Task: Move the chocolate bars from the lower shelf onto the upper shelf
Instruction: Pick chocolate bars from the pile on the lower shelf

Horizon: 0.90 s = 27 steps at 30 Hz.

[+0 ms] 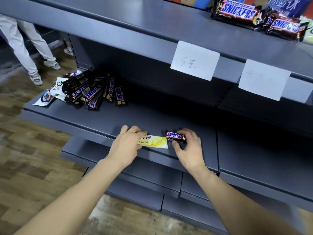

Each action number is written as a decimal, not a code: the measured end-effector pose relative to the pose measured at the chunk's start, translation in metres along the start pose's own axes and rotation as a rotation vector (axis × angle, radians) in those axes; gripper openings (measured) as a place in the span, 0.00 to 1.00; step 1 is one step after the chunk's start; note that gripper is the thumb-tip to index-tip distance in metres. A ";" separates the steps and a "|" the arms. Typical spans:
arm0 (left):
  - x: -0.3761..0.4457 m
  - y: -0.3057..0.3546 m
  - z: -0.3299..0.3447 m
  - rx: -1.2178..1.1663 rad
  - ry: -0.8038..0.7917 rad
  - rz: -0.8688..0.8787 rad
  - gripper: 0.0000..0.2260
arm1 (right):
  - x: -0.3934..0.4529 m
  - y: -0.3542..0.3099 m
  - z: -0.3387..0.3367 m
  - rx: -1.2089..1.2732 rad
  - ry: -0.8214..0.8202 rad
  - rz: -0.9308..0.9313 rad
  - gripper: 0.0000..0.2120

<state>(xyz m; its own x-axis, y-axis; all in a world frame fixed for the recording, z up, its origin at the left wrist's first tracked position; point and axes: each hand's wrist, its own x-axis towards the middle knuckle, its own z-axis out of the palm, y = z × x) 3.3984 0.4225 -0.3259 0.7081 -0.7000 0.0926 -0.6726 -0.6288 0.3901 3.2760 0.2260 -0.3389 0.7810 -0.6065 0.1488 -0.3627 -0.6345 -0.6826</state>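
With our left hand [127, 144] pinching the yellow Dove bar [155, 142] and our right hand [188, 145] curled round the small Snickers [176, 136] at the lower shelf [108, 121] lip, either slick wrapper might slip from our fingers while rising.

The lower shelf [169, 119] and the upper shelf [152, 22] are plain dark blue-grey. At the lower shelf's front edge lies a pale yellow Dove bar [155, 141] beside a dark brown Snickers bar [176, 136] with blue lettering edged in red and white. The pile [91, 92] at the left end is mostly dark brown, with white Dove wrappers [52, 92]. Two price tags [194, 61] are white.
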 end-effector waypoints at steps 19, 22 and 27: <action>-0.100 0.115 -0.077 -0.022 0.275 0.251 0.21 | -0.108 -0.035 -0.162 0.314 -0.031 -0.021 0.11; -0.118 0.144 -0.093 0.006 0.303 0.295 0.21 | -0.126 -0.036 -0.196 0.256 0.024 -0.112 0.12; -0.145 0.187 -0.113 0.028 0.328 0.349 0.22 | -0.154 -0.039 -0.249 0.215 0.118 -0.234 0.14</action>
<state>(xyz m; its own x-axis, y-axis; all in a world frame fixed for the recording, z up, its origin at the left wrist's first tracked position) 3.1942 0.4451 -0.1630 0.4666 -0.7299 0.4996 -0.8845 -0.3878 0.2596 3.0434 0.2246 -0.1567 0.7616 -0.5155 0.3927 -0.0550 -0.6552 -0.7534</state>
